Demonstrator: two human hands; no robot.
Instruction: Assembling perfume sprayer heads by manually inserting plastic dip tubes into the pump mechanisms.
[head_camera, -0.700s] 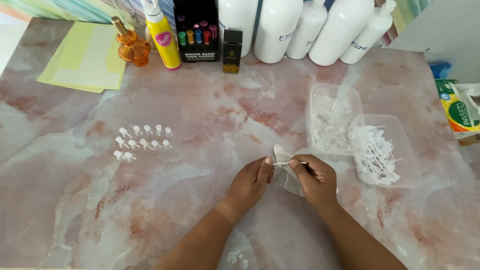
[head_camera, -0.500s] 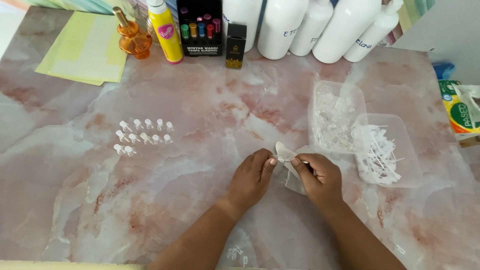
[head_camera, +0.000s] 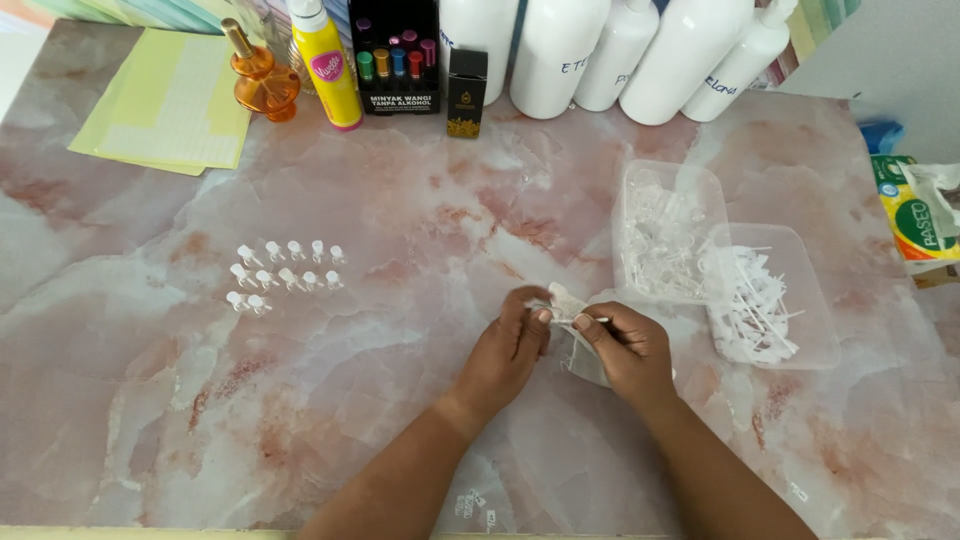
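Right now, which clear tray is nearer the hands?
The right hand is nearest the left clear tray, which holds small clear parts; the other tray, holding white stems, lies farther right.

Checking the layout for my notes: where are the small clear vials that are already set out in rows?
In the head view, the small clear vials lie in three rows on the marble table, left of both hands and below the yellow paper sheets.

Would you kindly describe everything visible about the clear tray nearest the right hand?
The clear plastic tray is shallow and rectangular with rounded corners, lying flat on the pink marbled table. It holds a loose heap of thin white stick-like pieces. Its left edge overlaps or abuts a second clear tray. The right hand is close by, not touching it.
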